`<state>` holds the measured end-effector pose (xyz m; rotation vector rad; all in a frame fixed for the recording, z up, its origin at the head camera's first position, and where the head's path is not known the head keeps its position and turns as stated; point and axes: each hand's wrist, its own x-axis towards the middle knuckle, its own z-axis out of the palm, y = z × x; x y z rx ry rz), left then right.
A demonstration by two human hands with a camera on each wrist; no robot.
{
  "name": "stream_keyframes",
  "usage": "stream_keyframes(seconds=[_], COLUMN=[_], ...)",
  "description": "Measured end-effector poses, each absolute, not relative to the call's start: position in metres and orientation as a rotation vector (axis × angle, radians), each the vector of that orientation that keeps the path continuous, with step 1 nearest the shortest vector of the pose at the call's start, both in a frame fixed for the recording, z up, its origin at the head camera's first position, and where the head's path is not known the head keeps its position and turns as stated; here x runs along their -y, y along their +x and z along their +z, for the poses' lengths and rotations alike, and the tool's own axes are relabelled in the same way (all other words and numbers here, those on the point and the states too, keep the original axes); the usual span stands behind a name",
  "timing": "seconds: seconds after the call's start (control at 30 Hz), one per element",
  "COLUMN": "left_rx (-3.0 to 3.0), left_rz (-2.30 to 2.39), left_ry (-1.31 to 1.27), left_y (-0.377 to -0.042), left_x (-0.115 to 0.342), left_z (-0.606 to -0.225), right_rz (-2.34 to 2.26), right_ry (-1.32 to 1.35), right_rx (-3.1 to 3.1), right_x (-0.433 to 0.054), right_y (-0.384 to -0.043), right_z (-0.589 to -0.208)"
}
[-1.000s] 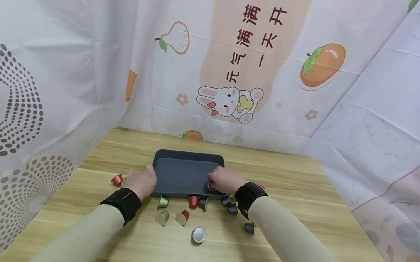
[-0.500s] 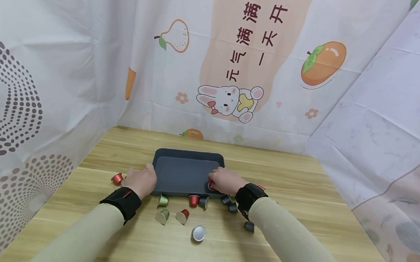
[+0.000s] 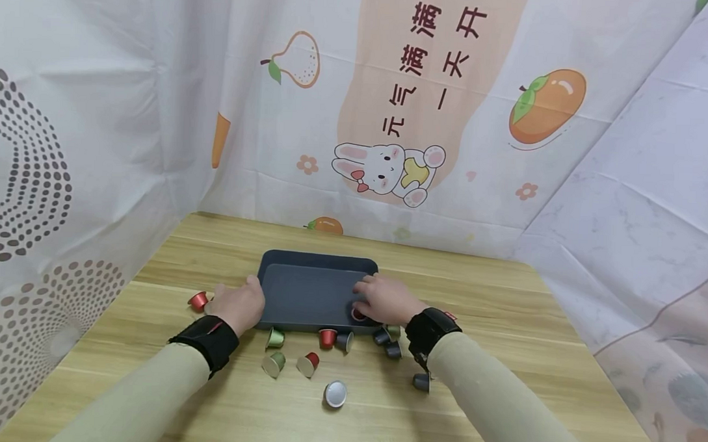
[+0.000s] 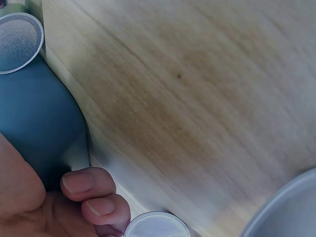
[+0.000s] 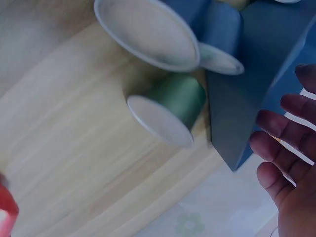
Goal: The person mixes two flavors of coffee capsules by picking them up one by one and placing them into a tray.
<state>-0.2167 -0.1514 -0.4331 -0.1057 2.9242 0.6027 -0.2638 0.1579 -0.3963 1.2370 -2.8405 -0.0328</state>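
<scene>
A dark blue-grey tray (image 3: 310,288) lies on the wooden table. My left hand (image 3: 238,306) grips its left rim; in the left wrist view the curled fingers (image 4: 101,210) close against the tray's wall (image 4: 44,108). Inside the tray's front right corner sits a red coffee capsule (image 3: 358,315), partly covered by my right hand (image 3: 391,301). That hand hovers over the right rim with its fingers loosely spread, holding nothing, as the right wrist view shows. Beneath it, outside the tray, is a green capsule (image 5: 180,98) lying on its side.
Along the tray's front are more capsules: a green one (image 3: 276,338), a red one (image 3: 327,338) and several dark ones. A silver-lidded capsule (image 3: 335,394) stands nearer me. Another red capsule (image 3: 198,301) lies left of my left hand. Printed curtains (image 3: 263,127) enclose the table.
My right hand has let go of the red capsule, leaving it in the tray's corner, and its fingers have lifted and spread slightly rightward. The left hand keeps its place on the rim.
</scene>
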Motion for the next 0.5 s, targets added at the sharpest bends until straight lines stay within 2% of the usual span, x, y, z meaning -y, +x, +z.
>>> stream_keyframes(seconds=[0.5], left_rx=[-2.884], left_rz=[0.578], left_ry=[-0.127], left_y=[-0.217], left_x=[0.15], left_z=[-0.431], right_rz=[0.063], right_ry=[1.085], right_rx=[2.939], right_x=[-0.207], right_y=[-0.259], right_z=[-0.366])
